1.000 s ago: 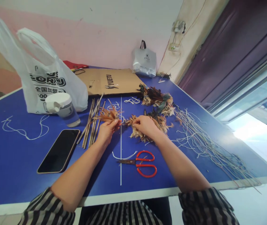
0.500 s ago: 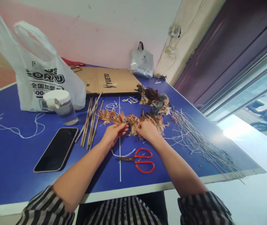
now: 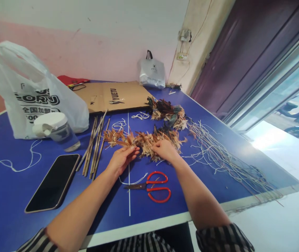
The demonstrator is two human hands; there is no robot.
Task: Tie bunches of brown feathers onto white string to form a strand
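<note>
A long string of brown and tan feathers (image 3: 145,143) curves across the blue table. My left hand (image 3: 121,158) pinches it near its left part, thumb and fingers closed on the feathers. A short way to the right, my right hand (image 3: 165,149) is closed on the same feather string, its fingertips partly hidden among the feathers. Darker feathers (image 3: 169,112) of the string bend back behind my right hand. Scissors with red handles (image 3: 158,187) lie in front of my hands, with a short white cord (image 3: 135,182) beside the blades.
To the left are thin sticks (image 3: 94,148), a phone (image 3: 53,182), a lidded clear cup (image 3: 66,134) and a white plastic bag (image 3: 44,99). Loose strings (image 3: 225,161) spread over the right side. Flattened cardboard (image 3: 128,94) and a silver bag (image 3: 151,71) stand behind.
The view has shifted slightly, so the things on the table sit lower and farther left. Both hands stay on the feather string, with only slight finger movement.
</note>
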